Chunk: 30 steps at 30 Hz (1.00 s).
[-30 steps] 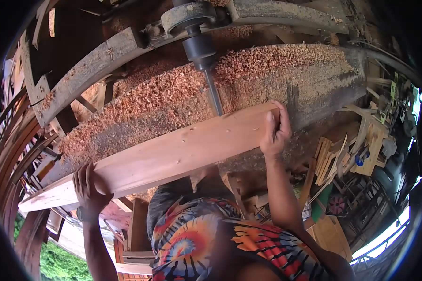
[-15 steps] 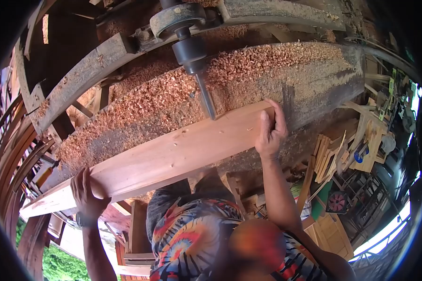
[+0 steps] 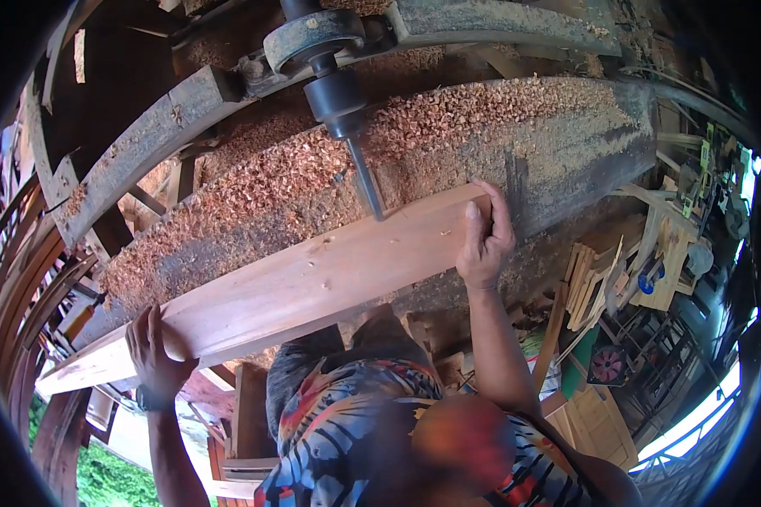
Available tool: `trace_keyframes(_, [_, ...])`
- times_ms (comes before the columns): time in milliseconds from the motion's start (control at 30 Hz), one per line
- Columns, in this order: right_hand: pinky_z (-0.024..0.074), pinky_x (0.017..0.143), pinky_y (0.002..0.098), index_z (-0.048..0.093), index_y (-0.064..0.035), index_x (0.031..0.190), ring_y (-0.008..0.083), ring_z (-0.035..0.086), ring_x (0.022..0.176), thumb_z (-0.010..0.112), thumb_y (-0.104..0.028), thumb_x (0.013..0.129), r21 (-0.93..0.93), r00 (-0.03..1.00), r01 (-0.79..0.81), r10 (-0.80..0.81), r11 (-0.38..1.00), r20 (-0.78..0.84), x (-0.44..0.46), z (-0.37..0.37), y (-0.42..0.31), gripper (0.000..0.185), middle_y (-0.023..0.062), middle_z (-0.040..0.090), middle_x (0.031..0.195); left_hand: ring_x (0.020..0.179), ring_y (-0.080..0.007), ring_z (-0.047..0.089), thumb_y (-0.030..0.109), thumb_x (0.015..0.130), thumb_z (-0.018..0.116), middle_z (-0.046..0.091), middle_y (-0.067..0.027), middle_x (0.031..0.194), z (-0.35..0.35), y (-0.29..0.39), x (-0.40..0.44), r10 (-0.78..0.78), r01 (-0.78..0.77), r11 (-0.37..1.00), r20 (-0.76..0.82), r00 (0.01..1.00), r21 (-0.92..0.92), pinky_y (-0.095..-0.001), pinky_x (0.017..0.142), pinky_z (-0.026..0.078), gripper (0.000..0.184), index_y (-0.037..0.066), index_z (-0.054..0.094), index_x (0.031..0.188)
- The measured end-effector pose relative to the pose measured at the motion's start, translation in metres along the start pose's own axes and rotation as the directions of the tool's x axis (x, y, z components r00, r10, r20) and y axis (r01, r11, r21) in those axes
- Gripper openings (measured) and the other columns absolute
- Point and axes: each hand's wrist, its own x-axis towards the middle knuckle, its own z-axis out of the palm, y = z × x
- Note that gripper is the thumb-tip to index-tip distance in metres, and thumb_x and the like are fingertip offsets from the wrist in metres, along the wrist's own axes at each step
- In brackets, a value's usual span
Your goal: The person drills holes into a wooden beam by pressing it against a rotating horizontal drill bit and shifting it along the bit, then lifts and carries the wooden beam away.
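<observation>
A long wooden plank (image 3: 313,275) lies slantwise on the shaving-covered worktable (image 3: 566,169). My left hand (image 3: 156,355) grips its near-left part, fingers over the top face. My right hand (image 3: 486,241) is wrapped round the plank's right end, with the thumb on top and the fingers over the end. A drill bit (image 3: 366,182) in a black chuck (image 3: 336,101) points down at the plank's far edge, close to the right hand. Whether the tip is inside the wood or just beside it, I cannot tell.
Reddish wood shavings (image 3: 313,169) are heaped along the table behind the plank. A curved wooden beam (image 3: 152,148) runs behind the drill. Stacked boards (image 3: 596,270) and a fan (image 3: 607,365) stand at the right. Curved wooden pieces (image 3: 25,287) lean at the left.
The drill bit and chuck appear slightly further left and lower in view. Both hands keep their hold on the plank, and the right hand has shifted very slightly left in view.
</observation>
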Motion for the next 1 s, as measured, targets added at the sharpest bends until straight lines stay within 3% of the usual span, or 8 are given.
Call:
trace_keyframes(500, [0.0531,0.104,0.0425,0.064,0.0006,0.137,0.0338,0.070,0.120,0.064,-0.019,0.106,-0.093,0.998,0.043,-0.038,0.995,0.055,0.0038,-0.0060,-0.0012,0.037,0.0190,0.072,0.129,0.129,-0.0450,0.056,0.009,0.047,0.091,0.058,-0.0227,0.140,-0.0005,0.0028,0.0005,-0.019,0.019,0.999,-0.016,1.000,-0.028,-0.0598,0.111,0.046,0.112,0.005,0.052,0.151])
trace_keyframes(700, [0.0533,0.104,0.0433,0.064,0.0019,0.137,0.0348,0.070,0.120,0.063,-0.018,0.106,-0.043,0.998,0.053,-0.051,0.998,0.032,0.0038,-0.0028,0.0001,0.037,0.0201,0.072,0.130,0.129,-0.0445,0.056,0.007,0.045,0.089,0.059,-0.0220,0.141,0.0022,0.0006,0.0001,-0.025,0.025,0.999,-0.022,0.999,-0.030,-0.0596,0.112,0.046,0.113,0.006,0.052,0.152])
trace_keyframes(800, [0.0511,0.104,0.0386,0.063,0.0038,0.137,0.0264,0.066,0.120,0.056,-0.014,0.110,-0.063,0.997,0.071,-0.068,0.995,0.044,0.0040,-0.0023,-0.0029,0.034,0.0166,0.070,0.132,0.129,-0.0446,0.056,0.006,0.045,0.088,0.059,-0.0216,0.140,0.0048,-0.0006,-0.0021,-0.020,0.018,0.999,-0.046,0.999,-0.036,-0.0594,0.112,0.046,0.113,0.007,0.052,0.152])
trace_keyframes(1000, [0.0514,0.105,0.0396,0.062,0.0042,0.137,0.0280,0.067,0.120,0.055,-0.013,0.109,-0.080,0.998,0.035,-0.030,0.996,0.056,0.0053,-0.0022,-0.0084,0.033,0.0183,0.070,0.132,0.128,-0.0450,0.056,0.006,0.045,0.086,0.059,-0.0215,0.140,0.0038,0.0019,-0.0011,-0.039,0.038,0.999,-0.049,0.998,-0.030,-0.0590,0.112,0.046,0.114,0.008,0.052,0.154])
